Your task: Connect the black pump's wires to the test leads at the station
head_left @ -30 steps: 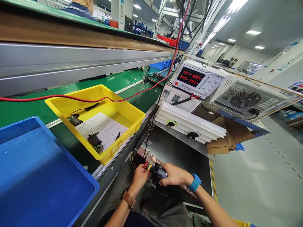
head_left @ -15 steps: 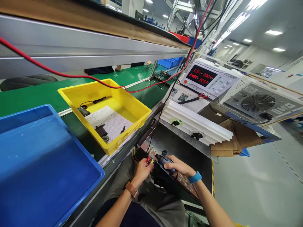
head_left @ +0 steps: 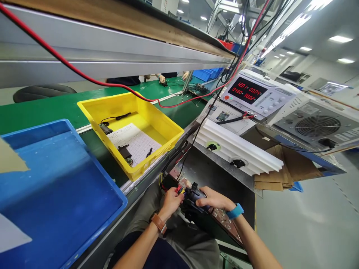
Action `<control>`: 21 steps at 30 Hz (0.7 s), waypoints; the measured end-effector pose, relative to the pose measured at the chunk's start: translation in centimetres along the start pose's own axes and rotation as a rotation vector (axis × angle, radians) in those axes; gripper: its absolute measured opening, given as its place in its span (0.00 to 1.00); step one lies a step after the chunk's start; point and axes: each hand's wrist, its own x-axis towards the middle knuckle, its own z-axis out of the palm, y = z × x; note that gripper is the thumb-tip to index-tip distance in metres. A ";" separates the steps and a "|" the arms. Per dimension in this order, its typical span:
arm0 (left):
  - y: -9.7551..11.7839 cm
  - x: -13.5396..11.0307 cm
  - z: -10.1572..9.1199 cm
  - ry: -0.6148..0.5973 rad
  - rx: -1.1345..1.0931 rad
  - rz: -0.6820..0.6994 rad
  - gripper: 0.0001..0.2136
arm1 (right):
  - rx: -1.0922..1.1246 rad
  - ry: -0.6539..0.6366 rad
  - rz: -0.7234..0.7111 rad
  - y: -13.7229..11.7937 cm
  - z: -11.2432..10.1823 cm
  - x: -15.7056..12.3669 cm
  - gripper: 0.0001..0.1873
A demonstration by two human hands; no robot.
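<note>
Green conveyor (head_left: pixel 36 112), black motor (head_left: pixel 194 198) under right grip (head_left: pixel 215 200), left grip (head_left: pixel 171 204) beside

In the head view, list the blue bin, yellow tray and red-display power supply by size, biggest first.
1. Blue bin
2. Yellow tray
3. Power supply

The bin sits nearest the camera, so its lead is unsure.

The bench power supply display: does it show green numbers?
No, the display shows red digits on a dark background.
</note>
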 end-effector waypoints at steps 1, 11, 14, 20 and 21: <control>0.0 0.0 -0.1 -0.004 0.008 0.002 0.16 | -0.015 -0.002 0.003 0.0 0.0 0.0 0.20; 0.1 0.0 0.0 -0.012 -0.009 0.006 0.13 | -0.110 0.046 0.005 -0.5 -0.4 0.2 0.18; 0.1 0.0 0.0 -0.006 -0.006 -0.008 0.13 | -0.108 0.023 0.007 -0.7 -0.4 0.2 0.18; 0.8 -0.1 0.1 -0.021 0.025 -0.026 0.11 | 0.012 -0.008 0.012 -0.4 -0.6 -0.4 0.23; 0.9 -0.2 0.1 -0.021 0.045 -0.032 0.11 | 0.049 0.007 -0.002 -0.1 -0.7 -0.7 0.25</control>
